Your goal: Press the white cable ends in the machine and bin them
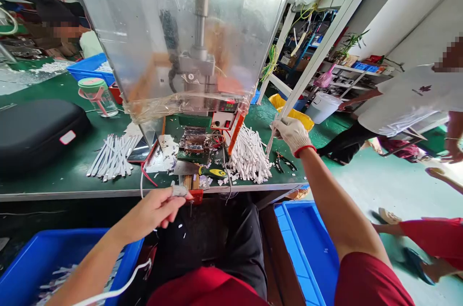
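Closest in, a blue plastic crate [90, 243] sits below the left forearm with white scraps inside, and an empty-looking rim of a second blue crate [307, 248] lies below the right arm. The ungloved left hand [148, 212] reaches the front edge of the bench [65, 171], fingers curled and pinching a small grey-white piece [179, 191]. The right hand [292, 134], in a white glove with a red band at the wrist, is closed around a thin white strip [272, 134] that angles down beside a heaped pile of white strips [249, 156]. Dark pliers [282, 162] lie just right of that pile. Left of it, a scraper with a yellow-and-green handle [213, 172] rests on the bench among white offcuts, under a machine with a clear plastic guard [181, 31]. Farther left lies a neat bundle of white strips [114, 156], then a black zip case [36, 134] and a glass drinking bottle [98, 98]. Off to the right, a person in a white T-shirt [408, 98] leans over near white shelving [354, 74].
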Demonstrator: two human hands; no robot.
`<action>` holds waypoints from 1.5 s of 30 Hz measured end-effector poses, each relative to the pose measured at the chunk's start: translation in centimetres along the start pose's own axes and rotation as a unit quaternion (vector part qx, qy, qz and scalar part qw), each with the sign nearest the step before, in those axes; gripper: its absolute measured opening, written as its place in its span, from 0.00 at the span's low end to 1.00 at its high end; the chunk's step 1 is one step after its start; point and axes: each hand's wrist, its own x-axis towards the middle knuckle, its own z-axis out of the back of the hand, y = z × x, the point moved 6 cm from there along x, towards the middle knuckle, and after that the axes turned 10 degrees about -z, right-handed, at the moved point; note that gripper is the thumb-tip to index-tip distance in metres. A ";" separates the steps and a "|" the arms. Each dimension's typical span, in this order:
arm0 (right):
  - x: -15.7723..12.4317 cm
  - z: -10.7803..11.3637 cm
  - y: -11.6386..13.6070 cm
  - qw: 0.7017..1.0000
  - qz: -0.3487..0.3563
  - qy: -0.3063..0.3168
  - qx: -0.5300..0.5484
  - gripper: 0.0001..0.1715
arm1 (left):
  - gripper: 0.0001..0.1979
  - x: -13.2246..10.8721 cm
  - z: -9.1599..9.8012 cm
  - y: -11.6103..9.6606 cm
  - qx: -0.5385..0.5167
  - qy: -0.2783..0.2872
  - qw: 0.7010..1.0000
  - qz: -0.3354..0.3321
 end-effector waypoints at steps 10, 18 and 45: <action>-10.7 -5.5 6.3 0.910 -0.009 0.252 0.330 0.21 | 0.24 5.5 -9.4 -2.5 -0.185 0.052 0.974 -0.121; -12.7 -10.4 4.3 0.878 -0.080 0.303 0.362 0.24 | 0.26 4.1 -8.6 -0.6 -0.241 -0.004 0.967 -0.086; -15.2 -14.1 4.2 0.910 -0.037 0.327 0.251 0.23 | 0.27 3.5 -8.0 1.7 -0.246 -0.005 0.969 0.000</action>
